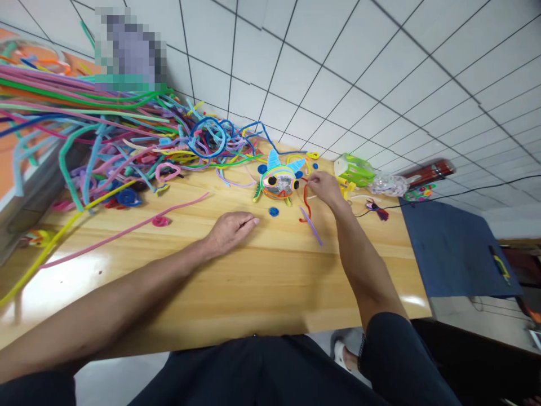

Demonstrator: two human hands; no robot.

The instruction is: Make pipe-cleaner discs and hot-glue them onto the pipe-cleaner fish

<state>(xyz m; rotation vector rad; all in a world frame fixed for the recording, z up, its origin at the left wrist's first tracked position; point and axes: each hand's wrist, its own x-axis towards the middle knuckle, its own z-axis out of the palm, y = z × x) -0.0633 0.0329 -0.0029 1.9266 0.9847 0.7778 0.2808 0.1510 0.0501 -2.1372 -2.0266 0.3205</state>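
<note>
My left hand [230, 232] rests on the wooden table, its fingers curled in and nothing visible in them. Further right, my right hand [324, 188] is pinched closed at the upper end of a red pipe cleaner [308, 204], which hangs down in a bend with a hooked lower end. Just left of those fingertips sits a pipe-cleaner figure [279, 183] with light-blue pointed ears, a large black-and-white eye and a yellow rim. A small blue coil [274, 212] lies in front of it. A short purple pipe cleaner [311, 226] is below my right hand.
A large tangled pile of coloured pipe cleaners [169, 141] covers the table's left and back. A long pink pipe cleaner [127, 230] and a pink coil [161, 220] lie left. At right are a green packet [354, 170], a dark red cylinder [431, 172] and a black cable [465, 189].
</note>
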